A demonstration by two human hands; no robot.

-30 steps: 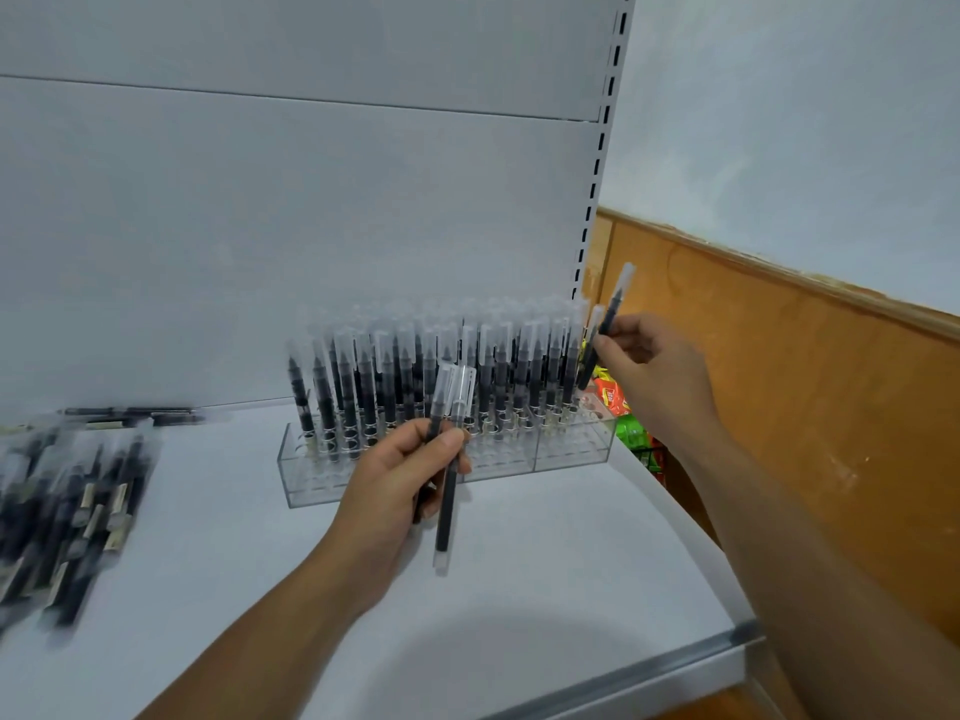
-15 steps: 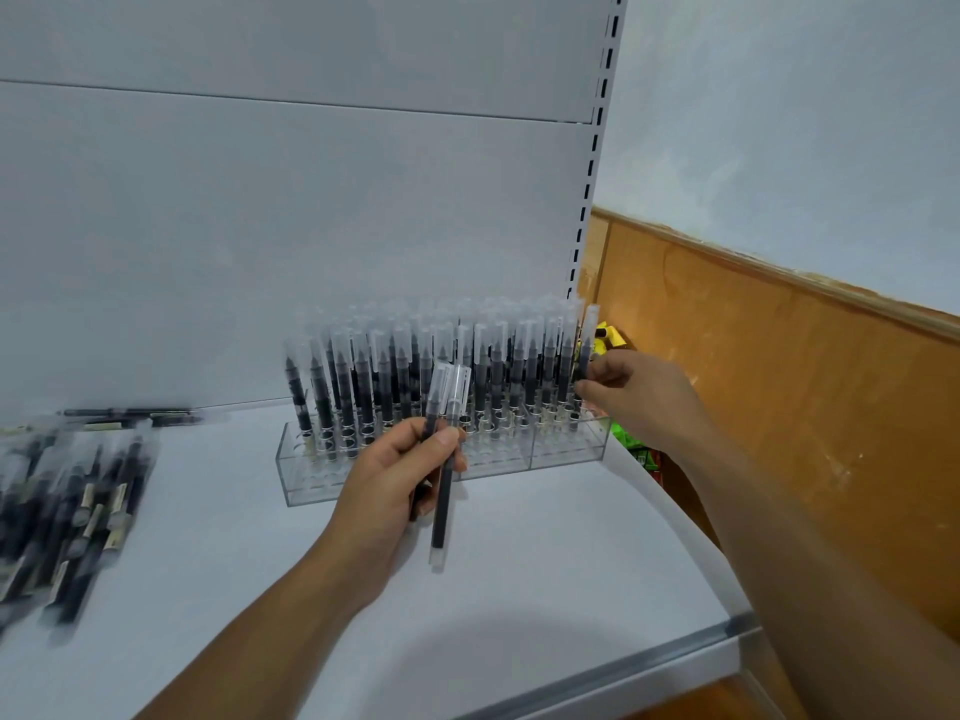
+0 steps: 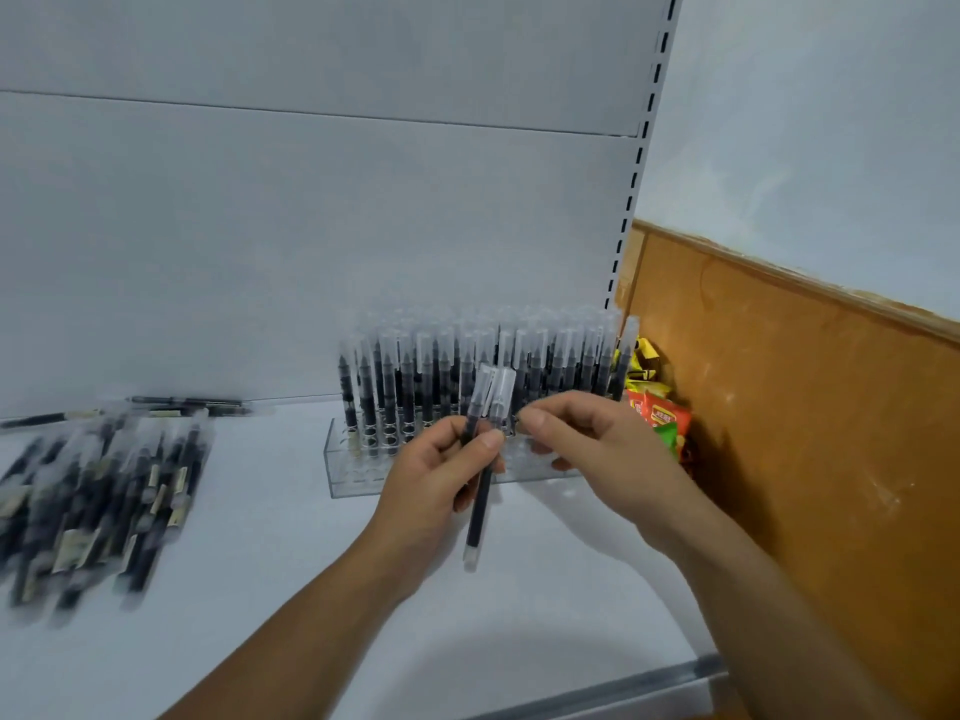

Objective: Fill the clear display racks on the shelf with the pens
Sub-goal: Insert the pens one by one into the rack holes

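**Pens held at a nearly full rack**

A person stands at a white shelf (image 3: pixel 291 563), both hands raised in front of a clear display rack (image 3: pixel 358 475) that sits towards the shelf's right end, against the back panel (image 3: pixel 311 226). The left hand (image 3: pixel 436 475) grips two pens (image 3: pixel 480 506), black with clear caps, held upright with caps up between curled fingers and thumb, just in front of the rack. The right hand (image 3: pixel 608 449) meets them from the right, thumb and forefinger drawn together at the capped ends; whether it actually pinches a pen cannot be told. The rack is crowded with standing pens (image 3: pixel 441 376), caps up, in close rows, with a few open holes showing at its front left. A blurred heap of loose pens (image 3: pixel 98 491) lies flat on the left of the shelf, well apart from the rack, with a few more pens (image 3: pixel 187 405) behind it along the back panel. Bright snack packets (image 3: pixel 660 418) show beyond the rack's right end, beside a wooden panel (image 3: pixel 805 407).
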